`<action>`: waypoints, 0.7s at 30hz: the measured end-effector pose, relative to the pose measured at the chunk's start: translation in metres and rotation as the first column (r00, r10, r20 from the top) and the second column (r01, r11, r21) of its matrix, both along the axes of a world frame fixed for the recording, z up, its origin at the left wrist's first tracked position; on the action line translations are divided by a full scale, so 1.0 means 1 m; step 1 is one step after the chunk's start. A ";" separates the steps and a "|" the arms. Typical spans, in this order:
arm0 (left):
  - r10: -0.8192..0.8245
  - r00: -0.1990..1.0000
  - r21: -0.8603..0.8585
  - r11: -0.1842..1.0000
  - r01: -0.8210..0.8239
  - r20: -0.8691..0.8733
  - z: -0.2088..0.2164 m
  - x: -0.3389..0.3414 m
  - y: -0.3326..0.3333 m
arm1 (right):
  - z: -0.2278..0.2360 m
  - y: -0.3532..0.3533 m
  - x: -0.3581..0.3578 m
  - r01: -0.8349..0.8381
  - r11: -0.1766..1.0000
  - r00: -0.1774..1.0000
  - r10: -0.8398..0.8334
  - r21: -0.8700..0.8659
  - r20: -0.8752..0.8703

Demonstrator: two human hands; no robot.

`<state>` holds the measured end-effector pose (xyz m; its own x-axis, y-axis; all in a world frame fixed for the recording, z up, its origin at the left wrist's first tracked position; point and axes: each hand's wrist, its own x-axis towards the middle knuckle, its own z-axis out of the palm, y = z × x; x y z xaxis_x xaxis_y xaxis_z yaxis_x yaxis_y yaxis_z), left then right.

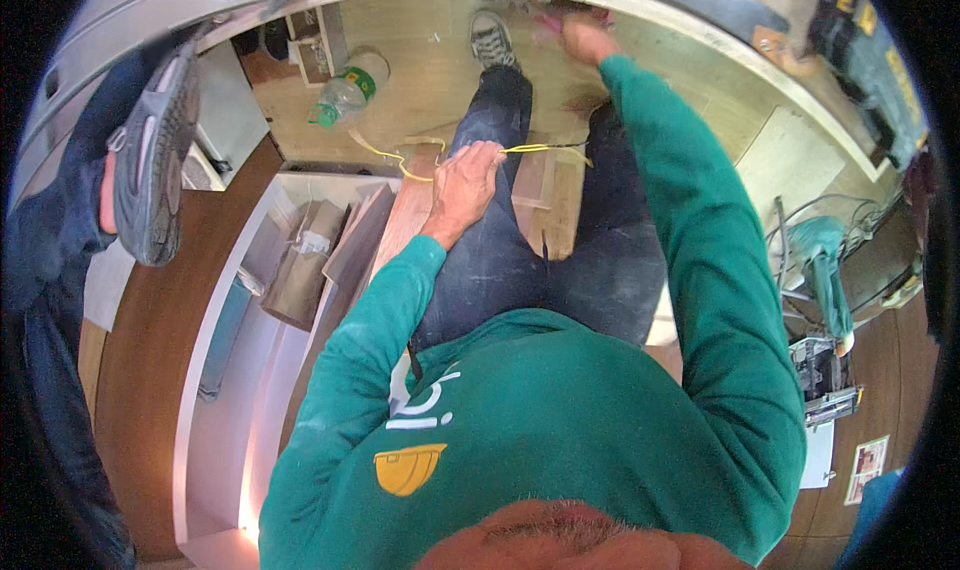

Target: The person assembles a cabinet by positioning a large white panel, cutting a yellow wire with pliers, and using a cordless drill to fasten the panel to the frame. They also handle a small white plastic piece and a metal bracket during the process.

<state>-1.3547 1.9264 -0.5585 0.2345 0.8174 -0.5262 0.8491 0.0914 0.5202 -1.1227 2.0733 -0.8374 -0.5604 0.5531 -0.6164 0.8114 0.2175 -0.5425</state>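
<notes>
My left hand (465, 185) is closed round a thin yellow cord (545, 149) above my left thigh. One part of the cord runs right from my fingers toward my right knee, where a darker end shows. Another yellow length (385, 156) trails left of the hand, toward the floor by the bottle. My right arm stretches far forward. My right hand (588, 38) is closed near the pale curved edge at the top, beside a pink and dark thing (549, 23). Its fingers are largely hidden, and what they hold is too blurred to name.
A clear plastic bottle (347, 87) with a green cap lies on the floor. A white open cabinet (222, 390) holds a brown paper package (305, 260). Another person's grey shoe (150, 170) is at left. Tools and cables (825, 270) crowd the right side.
</notes>
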 end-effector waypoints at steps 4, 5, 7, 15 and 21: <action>0.020 0.998 -0.023 1.000 -0.022 -0.066 -0.019 -0.015 -0.008 | -0.086 -0.019 -0.027 0.280 0.888 0.957 -0.287 0.366 -0.034; 0.040 0.995 -0.027 0.999 -0.043 -0.090 -0.019 -0.016 -0.013 | -0.079 -0.008 -0.036 0.264 0.965 0.953 -0.259 -0.012 0.157; 0.063 0.992 -0.027 0.997 -0.066 -0.112 -0.017 -0.013 -0.023 | -0.077 0.013 -0.047 0.382 0.911 0.921 -0.363 -0.154 0.140; -0.031 0.995 -0.097 0.995 0.022 -0.091 -0.024 -0.012 -0.006 | -0.164 -0.044 -0.132 -0.075 0.996 0.920 0.047 -0.057 -0.389; -0.066 0.995 -0.085 0.995 0.059 -0.081 -0.025 -0.013 0.000 | -0.177 -0.047 -0.084 0.298 0.954 0.936 -0.283 0.042 -0.210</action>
<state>-1.3675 1.9266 -0.5836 0.2362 0.7553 -0.6114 0.8947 0.0765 0.4401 -1.2065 2.0266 -1.0147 -0.4754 0.7489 -0.4616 0.7223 0.0327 -0.6908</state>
